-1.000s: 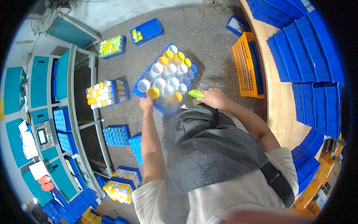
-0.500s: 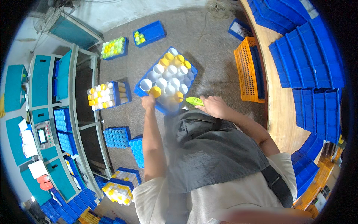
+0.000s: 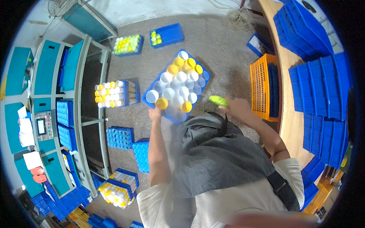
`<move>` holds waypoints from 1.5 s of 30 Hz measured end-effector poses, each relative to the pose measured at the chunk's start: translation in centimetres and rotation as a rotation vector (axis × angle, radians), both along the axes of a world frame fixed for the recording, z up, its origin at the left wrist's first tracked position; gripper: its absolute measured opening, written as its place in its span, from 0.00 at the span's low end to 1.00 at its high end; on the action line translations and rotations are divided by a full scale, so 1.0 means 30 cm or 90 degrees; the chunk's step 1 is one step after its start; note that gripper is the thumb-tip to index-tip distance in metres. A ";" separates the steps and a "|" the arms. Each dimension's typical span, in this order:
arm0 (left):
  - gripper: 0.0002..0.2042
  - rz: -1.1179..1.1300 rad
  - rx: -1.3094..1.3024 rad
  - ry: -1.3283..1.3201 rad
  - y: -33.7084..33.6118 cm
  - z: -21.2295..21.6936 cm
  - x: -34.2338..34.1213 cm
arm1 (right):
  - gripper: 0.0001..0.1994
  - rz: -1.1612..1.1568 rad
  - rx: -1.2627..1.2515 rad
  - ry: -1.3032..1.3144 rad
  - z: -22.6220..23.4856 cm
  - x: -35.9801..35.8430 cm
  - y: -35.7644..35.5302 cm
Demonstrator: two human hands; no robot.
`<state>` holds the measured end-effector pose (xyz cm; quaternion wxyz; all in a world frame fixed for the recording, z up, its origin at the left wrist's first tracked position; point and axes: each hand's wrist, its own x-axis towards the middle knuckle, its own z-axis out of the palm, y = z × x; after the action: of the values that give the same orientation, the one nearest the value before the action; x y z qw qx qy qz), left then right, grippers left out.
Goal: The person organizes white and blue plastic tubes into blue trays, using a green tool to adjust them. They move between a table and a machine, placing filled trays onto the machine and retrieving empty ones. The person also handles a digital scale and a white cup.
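A blue crate (image 3: 146,100) is tilted in front of me, filled with white and yellow round tubes or cups, their open ends facing up. My left hand (image 3: 155,113) grips its near left edge, right beside a yellow tube (image 3: 162,103). Off the crate's right side, my right hand (image 3: 239,109) is closed around a lime-green, rounded tool (image 3: 218,100) with small dark marks; its exact kind is unclear. That tool does not touch the crate. The crate's near corner is blurred and meets my grey apron (image 3: 213,152).
On the floor at left stand crates of white and yellow tubes (image 3: 112,94) and blue tubes (image 3: 119,137). Farther off sits a blue bin (image 3: 173,34) with a few yellow-green pieces. An orange basket (image 3: 259,87) and a wooden bench (image 3: 294,125) with blue bins flank my right; teal machine cabinets (image 3: 47,76) line the left.
My right hand has moved right with the lime-green tool, away from the crate's near right side. My left hand still grips the crate. The whole view has shifted slightly.
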<state>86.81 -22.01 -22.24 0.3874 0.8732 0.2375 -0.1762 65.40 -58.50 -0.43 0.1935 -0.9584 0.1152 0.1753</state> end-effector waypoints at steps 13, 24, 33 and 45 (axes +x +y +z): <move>0.19 0.160 -0.387 -0.134 0.658 -0.184 0.632 | 0.21 -0.001 -0.189 -0.083 -0.007 1.029 0.225; 0.18 0.586 -0.886 -0.159 1.292 0.115 1.772 | 0.21 -0.101 -0.081 -0.028 -0.188 1.842 0.823; 0.40 0.739 -0.806 -0.501 1.638 0.163 2.874 | 0.19 -0.173 -0.054 0.054 -0.101 1.924 0.931; 0.24 -0.700 0.231 -0.118 1.044 -0.413 2.000 | 0.31 -0.339 -0.147 -0.030 -0.104 1.760 1.085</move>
<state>146.82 9.31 -34.61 0.1026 0.9324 -0.2587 -0.2307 118.18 -25.96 -3.56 0.1253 -0.9138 0.3775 0.0819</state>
